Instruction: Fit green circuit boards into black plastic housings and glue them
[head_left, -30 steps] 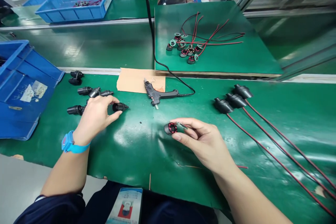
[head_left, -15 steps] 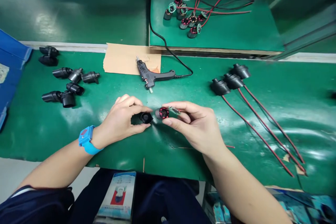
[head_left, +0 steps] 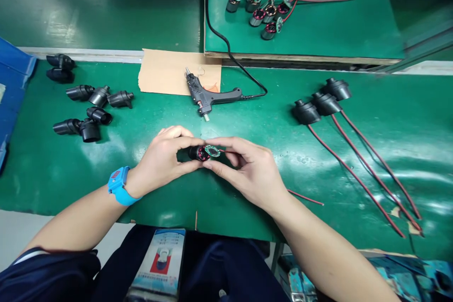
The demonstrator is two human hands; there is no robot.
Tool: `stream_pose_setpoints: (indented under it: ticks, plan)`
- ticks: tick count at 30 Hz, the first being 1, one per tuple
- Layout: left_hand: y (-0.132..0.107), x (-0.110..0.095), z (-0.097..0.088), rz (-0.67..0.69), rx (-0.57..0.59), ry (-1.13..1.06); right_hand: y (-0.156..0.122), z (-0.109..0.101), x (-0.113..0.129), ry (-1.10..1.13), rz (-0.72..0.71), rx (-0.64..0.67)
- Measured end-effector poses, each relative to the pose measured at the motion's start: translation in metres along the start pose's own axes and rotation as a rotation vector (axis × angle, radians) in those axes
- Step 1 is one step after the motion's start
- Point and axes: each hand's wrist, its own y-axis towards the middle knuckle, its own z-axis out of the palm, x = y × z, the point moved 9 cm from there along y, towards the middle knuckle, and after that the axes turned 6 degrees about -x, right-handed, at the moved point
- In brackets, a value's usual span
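Observation:
My left hand (head_left: 169, 153) pinches a black plastic housing (head_left: 193, 152) between thumb and fingers, its open end facing right. My right hand (head_left: 247, 167) grips a small motor (head_left: 203, 153) with red windings, which sits at the mouth of the housing; how deep it goes is hidden by my fingertips. A round green circuit board (head_left: 213, 151) hangs tilted at the motor's right end. From the board a red wire runs under my right palm, and a red wire end (head_left: 306, 197) shows beyond my wrist.
A black glue gun (head_left: 208, 96) lies partly on brown cardboard (head_left: 163, 73), its cord running up the raised shelf (head_left: 329, 33). Several motors with boards (head_left: 257, 16) stand there. Black housings (head_left: 90, 130) lie at left; three wired housings (head_left: 325, 103) lie at right, near a blue bin (head_left: 14, 85) opposite.
My right hand has moved left and brought the motor to the housing's open end. The two parts were apart before. My left hand stays nearly in place.

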Motion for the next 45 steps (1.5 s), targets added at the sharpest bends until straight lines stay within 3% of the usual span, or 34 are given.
stream_pose_setpoints:
  ticks: [4, 9, 16, 20, 25, 30, 37, 45]
  plan:
    - [-0.001, 0.002, -0.002, -0.031, -0.022, -0.095, -0.005, -0.003, -0.011, 0.145, 0.138, 0.044]
    - [-0.001, 0.003, -0.003, -0.044, -0.04, -0.112, -0.005, -0.007, -0.025, 0.16, 0.205, 0.048]
    - [-0.002, 0.0, -0.001, -0.027, -0.027, -0.115, 0.002, 0.003, -0.006, 0.074, 0.043, 0.059]
    - [-0.002, -0.002, -0.011, -0.024, -0.147, -0.164, 0.002, 0.006, -0.007, 0.198, 0.099, 0.096]
    - [-0.001, -0.001, 0.006, -0.037, -0.018, -0.145, 0.0, 0.014, -0.02, 0.393, 0.219, 0.207]
    - [-0.004, -0.007, 0.005, 0.044, -0.078, -0.109, 0.0, 0.025, -0.027, 0.501, 0.312, 0.211]
    - [-0.006, -0.014, 0.008, 0.109, -0.053, -0.142, 0.002, 0.03, -0.03, 0.478, 0.304, 0.193]
    - [-0.007, -0.011, 0.009, 0.079, -0.045, -0.105, 0.007, 0.029, -0.03, 0.387, 0.282, 0.159]
